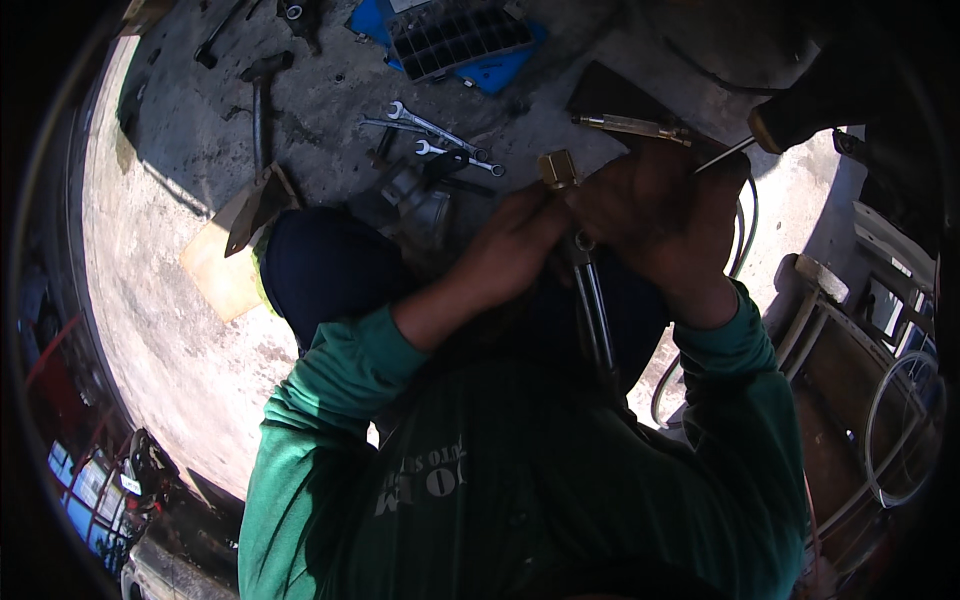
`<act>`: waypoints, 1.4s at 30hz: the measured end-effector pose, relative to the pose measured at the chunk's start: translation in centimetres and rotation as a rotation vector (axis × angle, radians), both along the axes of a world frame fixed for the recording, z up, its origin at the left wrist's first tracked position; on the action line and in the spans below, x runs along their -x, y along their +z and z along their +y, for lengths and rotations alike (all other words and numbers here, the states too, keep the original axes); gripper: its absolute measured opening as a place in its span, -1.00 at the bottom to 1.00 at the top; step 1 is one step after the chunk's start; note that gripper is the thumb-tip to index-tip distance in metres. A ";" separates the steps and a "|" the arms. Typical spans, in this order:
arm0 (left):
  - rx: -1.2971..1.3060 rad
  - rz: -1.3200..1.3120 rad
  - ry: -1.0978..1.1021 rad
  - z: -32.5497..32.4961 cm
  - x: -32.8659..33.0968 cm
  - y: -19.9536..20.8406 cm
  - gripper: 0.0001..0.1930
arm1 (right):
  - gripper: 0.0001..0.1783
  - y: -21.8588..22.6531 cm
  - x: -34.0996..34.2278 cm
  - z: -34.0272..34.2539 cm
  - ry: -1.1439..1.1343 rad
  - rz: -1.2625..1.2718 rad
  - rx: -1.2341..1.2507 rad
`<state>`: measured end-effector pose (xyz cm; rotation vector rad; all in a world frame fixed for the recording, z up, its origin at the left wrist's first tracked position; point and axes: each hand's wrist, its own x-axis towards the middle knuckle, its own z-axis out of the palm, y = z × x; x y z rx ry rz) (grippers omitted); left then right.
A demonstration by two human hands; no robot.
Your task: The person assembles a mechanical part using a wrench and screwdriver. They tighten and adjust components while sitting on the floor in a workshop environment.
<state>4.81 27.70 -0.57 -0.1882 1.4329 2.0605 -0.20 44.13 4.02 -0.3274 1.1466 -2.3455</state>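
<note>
My left hand (pixel 515 245) is closed, its fingers bent around the lower part of a squared brass fitting (pixel 557 168) held in front of my lap. My right hand (pixel 655 215) is curled against the same spot from the right; its fingers are in deep shadow, and their exact grip cannot be made out. Below the hands a shiny metal rod-like tool (pixel 592 300) with a ringed end points down toward my body. A thin metal shaft (pixel 725 154), jutting from a dark handle-like shape, ends by the right hand. Just past that hand is a slim rod with brass ends (pixel 635 126).
Several wrenches (pixel 435 128) lie on the concrete beyond my hands, near a grey metal part (pixel 425 205). A hammer (pixel 262 110) is at the left. Farther off sits a black compartment case (pixel 460 42) on something blue. Clear tubing (pixel 880 440) loops at the right.
</note>
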 end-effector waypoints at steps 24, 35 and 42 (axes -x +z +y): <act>0.119 0.272 0.015 -0.4 -0.8 -0.3 -0.56 | -0.30 -1.7 -1.9 -0.3 -0.173 0.231 -0.088; 0.016 0.077 -0.008 -0.3 -0.4 0.2 -0.59 | -0.24 0.0 -0.7 0.4 -0.065 0.117 -0.101; 0.025 0.082 0.019 -0.3 -0.5 0.7 -0.57 | -0.24 0.1 -0.9 0.2 -0.027 0.351 -0.017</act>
